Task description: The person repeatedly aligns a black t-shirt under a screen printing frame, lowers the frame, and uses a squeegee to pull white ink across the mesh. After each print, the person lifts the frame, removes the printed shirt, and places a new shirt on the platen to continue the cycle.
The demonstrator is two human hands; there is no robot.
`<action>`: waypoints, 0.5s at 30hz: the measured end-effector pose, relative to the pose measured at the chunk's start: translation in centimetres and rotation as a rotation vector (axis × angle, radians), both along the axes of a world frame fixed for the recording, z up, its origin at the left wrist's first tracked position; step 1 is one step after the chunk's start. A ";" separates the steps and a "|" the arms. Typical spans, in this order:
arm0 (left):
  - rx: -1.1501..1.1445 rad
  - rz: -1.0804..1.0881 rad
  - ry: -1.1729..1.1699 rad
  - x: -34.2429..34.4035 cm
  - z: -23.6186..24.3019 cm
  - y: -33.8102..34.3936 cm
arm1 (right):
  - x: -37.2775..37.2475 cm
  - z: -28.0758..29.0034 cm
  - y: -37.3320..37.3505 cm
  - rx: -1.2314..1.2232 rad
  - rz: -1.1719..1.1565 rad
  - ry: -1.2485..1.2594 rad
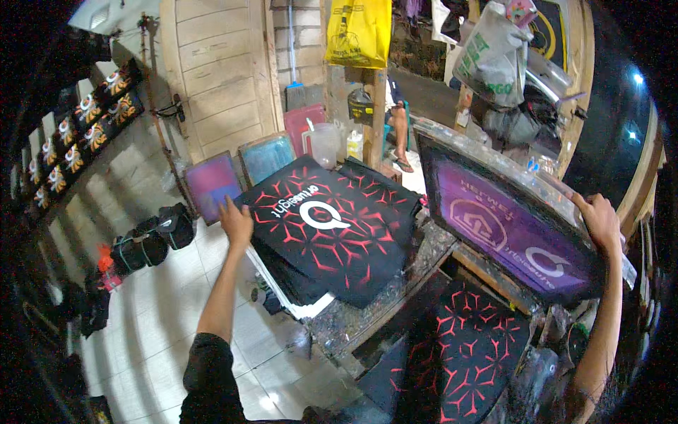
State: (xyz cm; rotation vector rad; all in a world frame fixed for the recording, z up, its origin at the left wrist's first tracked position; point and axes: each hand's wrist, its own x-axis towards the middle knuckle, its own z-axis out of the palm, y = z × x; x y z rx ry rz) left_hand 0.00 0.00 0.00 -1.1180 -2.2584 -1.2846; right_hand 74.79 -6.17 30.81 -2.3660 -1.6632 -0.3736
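My left hand (236,223) is at the left edge of a stack of black printed sheets (367,254), fingers apart. The top sheet has red geometric shapes and a white logo; white sheets (314,305) show beneath. My right hand (599,220) grips the upper edge of a raised screen-printing frame (466,194) with purple mesh, tilted up on the right. Below the frame, another black sheet with red shapes (474,353) lies on the printing bed.
Coloured boards (265,160) and plastic containers (321,143) stand behind the stack. A seated person's leg (400,131) shows beyond a wooden post. Black bundles (141,244) lie on the tiled floor at left; printed pieces (88,106) line the left wall. Bags (487,63) hang upper right.
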 end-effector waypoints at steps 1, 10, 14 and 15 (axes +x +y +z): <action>-0.007 0.253 0.240 5.6 0.2 -0.3 | -0.1 -0.4 -0.4 0.039 0.017 -0.026; 0.446 -2.336 0.341 66.5 -9.2 -31.0 | -1.0 -2.6 -4.4 0.098 0.042 -0.038; -0.246 -2.141 0.417 59.6 -14.0 -24.7 | -1.0 -2.5 -4.1 0.098 0.078 -0.049; -0.290 -2.032 0.298 54.8 -14.0 -21.5 | -0.8 -2.0 -3.7 0.097 0.097 -0.052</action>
